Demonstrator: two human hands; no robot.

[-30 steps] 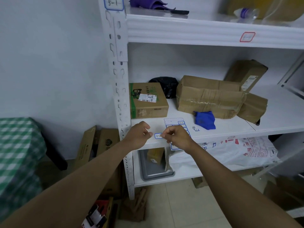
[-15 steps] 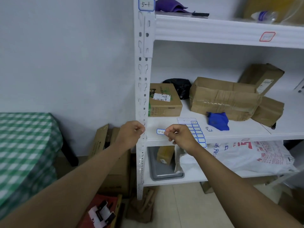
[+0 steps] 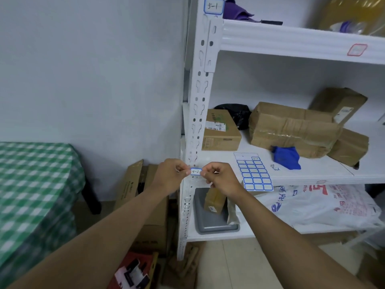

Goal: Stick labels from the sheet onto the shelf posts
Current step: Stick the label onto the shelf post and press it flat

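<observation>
Blue-bordered and marked "5-2", a small label is stretched between both hands in front of the white shelf post; whether it touches the metal cannot be told. The left hand pinches the label's left end with curled fingers, and the right hand pinches its right end the same way, so the two hands sit just beside each other at the height of the middle shelf's edge. Just right of the right hand, the label sheet lies flat on that shelf, its lower end hanging over the front edge. Far above the hands, at the top of the same post, a stuck label reading "5-1" is visible. Beyond the right hand stand cardboard boxes and a blue cloth. Left of the left hand is a green checked tablecloth.
</observation>
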